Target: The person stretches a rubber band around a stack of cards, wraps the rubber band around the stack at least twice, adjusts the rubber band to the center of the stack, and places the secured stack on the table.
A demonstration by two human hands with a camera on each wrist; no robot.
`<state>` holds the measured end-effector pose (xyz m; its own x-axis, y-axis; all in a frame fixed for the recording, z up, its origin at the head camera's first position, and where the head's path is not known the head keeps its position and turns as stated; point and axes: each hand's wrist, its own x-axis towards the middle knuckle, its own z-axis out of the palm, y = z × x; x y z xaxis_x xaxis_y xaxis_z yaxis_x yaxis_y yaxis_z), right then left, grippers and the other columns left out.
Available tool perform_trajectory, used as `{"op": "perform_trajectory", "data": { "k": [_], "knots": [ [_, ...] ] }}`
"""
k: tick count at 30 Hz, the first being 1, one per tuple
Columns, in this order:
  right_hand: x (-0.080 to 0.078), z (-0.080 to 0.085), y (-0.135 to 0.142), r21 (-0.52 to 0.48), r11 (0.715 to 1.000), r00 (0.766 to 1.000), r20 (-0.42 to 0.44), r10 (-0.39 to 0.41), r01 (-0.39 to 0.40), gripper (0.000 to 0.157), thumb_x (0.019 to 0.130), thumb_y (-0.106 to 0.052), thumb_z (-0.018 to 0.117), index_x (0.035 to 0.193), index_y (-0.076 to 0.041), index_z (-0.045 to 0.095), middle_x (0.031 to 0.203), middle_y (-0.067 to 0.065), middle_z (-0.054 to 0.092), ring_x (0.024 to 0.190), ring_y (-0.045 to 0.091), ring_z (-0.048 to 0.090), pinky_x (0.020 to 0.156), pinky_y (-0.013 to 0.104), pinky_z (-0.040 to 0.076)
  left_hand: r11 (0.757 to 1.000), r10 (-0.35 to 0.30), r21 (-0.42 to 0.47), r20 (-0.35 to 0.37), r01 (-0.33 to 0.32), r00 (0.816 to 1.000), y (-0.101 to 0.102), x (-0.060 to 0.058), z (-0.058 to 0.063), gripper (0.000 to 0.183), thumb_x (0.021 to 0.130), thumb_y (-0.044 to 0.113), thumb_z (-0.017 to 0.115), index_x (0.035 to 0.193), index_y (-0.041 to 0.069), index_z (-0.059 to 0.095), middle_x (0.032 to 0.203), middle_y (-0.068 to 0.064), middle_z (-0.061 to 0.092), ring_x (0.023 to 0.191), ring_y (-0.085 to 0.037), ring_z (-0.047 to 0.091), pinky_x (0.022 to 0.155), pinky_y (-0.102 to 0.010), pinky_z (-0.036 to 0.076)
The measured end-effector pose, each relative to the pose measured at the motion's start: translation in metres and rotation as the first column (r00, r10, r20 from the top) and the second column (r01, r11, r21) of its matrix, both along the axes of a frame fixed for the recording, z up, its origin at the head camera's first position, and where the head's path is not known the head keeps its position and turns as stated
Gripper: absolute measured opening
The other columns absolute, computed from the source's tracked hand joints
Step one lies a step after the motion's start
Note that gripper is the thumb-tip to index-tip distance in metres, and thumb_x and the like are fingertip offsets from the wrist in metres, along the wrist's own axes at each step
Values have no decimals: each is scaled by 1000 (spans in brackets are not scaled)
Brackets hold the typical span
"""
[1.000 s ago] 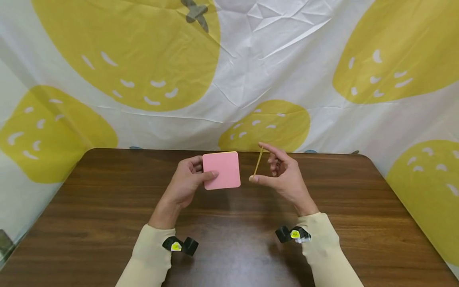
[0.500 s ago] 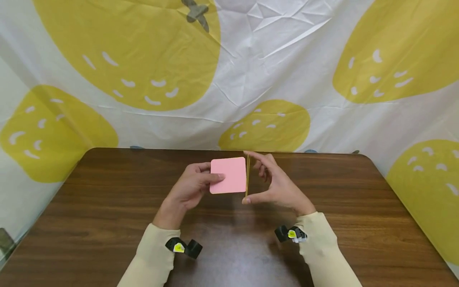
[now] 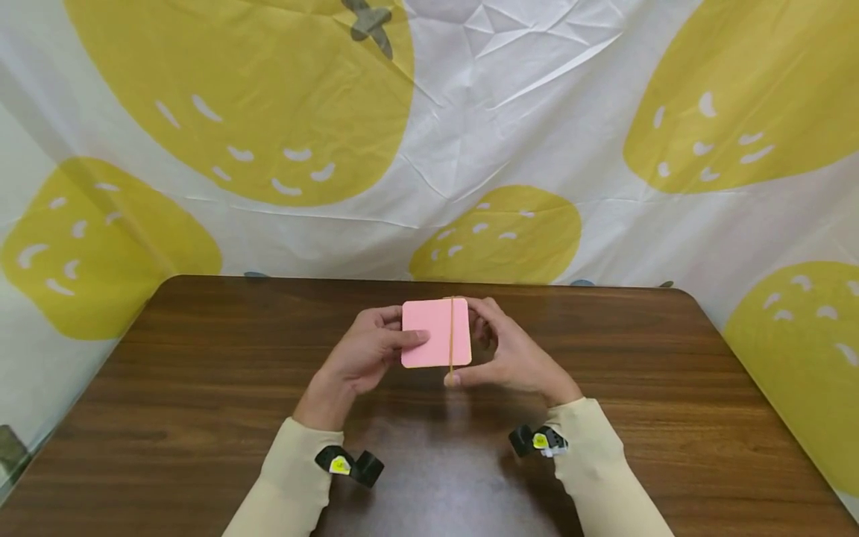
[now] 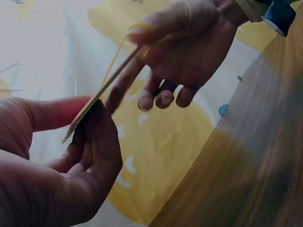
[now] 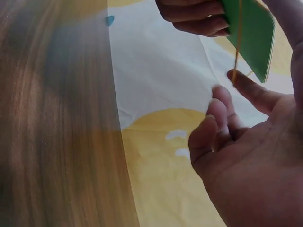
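Note:
My left hand (image 3: 362,350) pinches a thin stack of square cards (image 3: 438,319) with rounded corners, thumb on the pink front and fingers behind. In the right wrist view the green back (image 5: 255,40) of the stack shows. A yellowish rubber band (image 3: 452,333) is stretched between the spread thumb and index fingertip of my right hand (image 3: 515,359). The band passes around the right part of the stack, one strand in front of the pink face and another strand (image 5: 238,42) behind the green one. The other right fingers curl loosely, holding nothing.
Both hands are above a dark brown wooden table (image 3: 201,380). Behind its far edge hangs a white cloth (image 3: 322,242) printed with large yellow fruit shapes. Black wrist cameras (image 3: 367,468) stick out from both sleeves.
My right hand has moved left and slightly down, bringing the rubber band from beside the cards to around their right part. My left hand has shifted the stack a little right and down.

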<state>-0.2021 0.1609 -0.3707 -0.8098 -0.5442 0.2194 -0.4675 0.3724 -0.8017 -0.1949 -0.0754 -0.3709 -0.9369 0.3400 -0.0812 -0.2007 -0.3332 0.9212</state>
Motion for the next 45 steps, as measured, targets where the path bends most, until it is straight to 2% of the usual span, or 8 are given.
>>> {"op": "perform_trajectory", "data": {
  "k": [6, 11, 17, 22, 30, 33, 39, 45],
  "knots": [
    [-1, -3, -3, -25, 995, 986, 130, 102, -100, 63, 73, -20, 93, 127, -16, 60, 94, 10, 59, 90, 40, 53, 76, 41, 46, 993, 118, 0, 36, -118, 992, 1, -1, 0, 41, 93, -14, 59, 132, -18, 49, 91, -7, 70, 79, -13, 67, 69, -24, 56],
    [-2, -3, -2, 12, 977, 958, 197, 208, -215, 43, 77, -14, 89, 110, -6, 63, 90, 13, 57, 85, 36, 53, 73, 34, 47, 966, 257, -5, 63, -258, 964, 2, -5, -5, 43, 92, -14, 60, 134, -18, 50, 95, -10, 68, 78, -14, 66, 67, -23, 55],
    [-5, -8, -3, 59, 929, 910, 234, 343, -365, 53, 85, -16, 84, 134, -10, 66, 82, 14, 53, 68, 16, 46, 60, 25, 38, 917, 399, -26, 111, -398, 910, 4, -12, -17, 42, 90, -16, 63, 131, -18, 53, 96, -12, 66, 78, -14, 65, 66, -23, 55],
    [-5, -12, -7, 46, 912, 896, 217, 388, -407, 46, 85, -19, 84, 129, -12, 71, 80, 19, 52, 66, 12, 43, 58, 26, 36, 875, 483, -40, 122, -482, 867, 7, -13, -24, 38, 88, -16, 65, 125, -18, 56, 91, -11, 66, 75, -13, 64, 65, -23, 55],
    [-2, -11, -12, -54, 881, 864, 179, 471, -470, 40, 85, -27, 83, 119, -7, 76, 76, 10, 53, 66, 11, 44, 59, 26, 37, 854, 511, 4, 178, -520, 841, 4, -15, -24, 37, 90, -15, 63, 125, -18, 56, 97, -13, 63, 80, -15, 64, 69, -23, 55],
    [0, -10, -15, -120, 874, 863, 139, 485, -471, 43, 85, -38, 81, 116, -9, 78, 74, 2, 50, 64, 14, 40, 57, 25, 35, 847, 511, 39, 221, -531, 831, 1, -17, -23, 36, 91, -14, 62, 126, -17, 56, 100, -13, 62, 83, -16, 64, 72, -24, 55],
    [7, -10, -26, -233, 874, 896, 22, 443, -426, 45, 87, -41, 77, 120, -11, 76, 71, 10, 39, 63, 22, 33, 59, 26, 31, 818, 511, 117, 299, -563, 806, -2, -18, -21, 31, 93, -13, 59, 123, -14, 55, 103, -12, 60, 86, -16, 63, 75, -25, 54],
    [12, -14, -40, -321, 878, 932, -53, 359, -357, 54, 100, -26, 67, 147, -5, 52, 76, 4, 43, 69, 12, 43, 60, 25, 35, 745, 539, 220, 358, -629, 763, -3, -19, -18, 25, 94, -13, 57, 120, -10, 56, 104, -11, 59, 88, -18, 62, 77, -26, 54]
  ]
}}
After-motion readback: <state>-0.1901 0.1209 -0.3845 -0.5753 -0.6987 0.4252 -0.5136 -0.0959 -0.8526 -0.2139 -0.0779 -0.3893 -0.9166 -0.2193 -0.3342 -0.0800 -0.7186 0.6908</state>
